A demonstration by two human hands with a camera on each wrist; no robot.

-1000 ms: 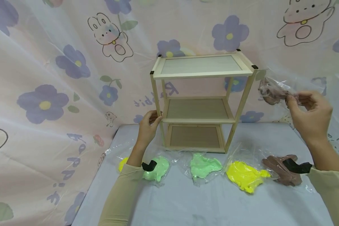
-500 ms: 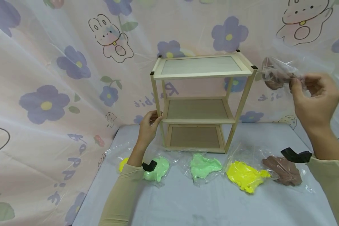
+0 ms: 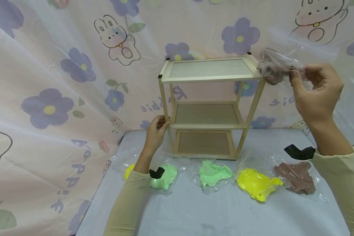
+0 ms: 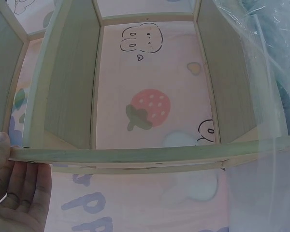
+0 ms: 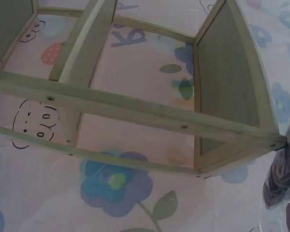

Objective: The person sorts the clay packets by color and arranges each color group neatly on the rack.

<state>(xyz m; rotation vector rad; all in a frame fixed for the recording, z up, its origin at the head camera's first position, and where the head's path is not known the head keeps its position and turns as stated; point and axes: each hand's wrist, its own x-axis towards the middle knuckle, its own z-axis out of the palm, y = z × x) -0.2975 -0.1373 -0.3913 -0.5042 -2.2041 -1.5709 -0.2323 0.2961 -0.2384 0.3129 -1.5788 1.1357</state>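
At shelf's (image 3: pixel 207 105) top right corner, right hand (image 3: pixel 315 93) pinches a clear bag (image 3: pixel 275 70) of brown putty. Left hand (image 3: pixel 154 132) grips front left post. Wrist views show only shelf's frame; head view shows both hands.

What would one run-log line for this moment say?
left hand: grips shelf post | right hand: pinches brown bag at shelf top

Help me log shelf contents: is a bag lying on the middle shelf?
No, the middle shelf shows only bare board; the brown bag is held by the right hand.
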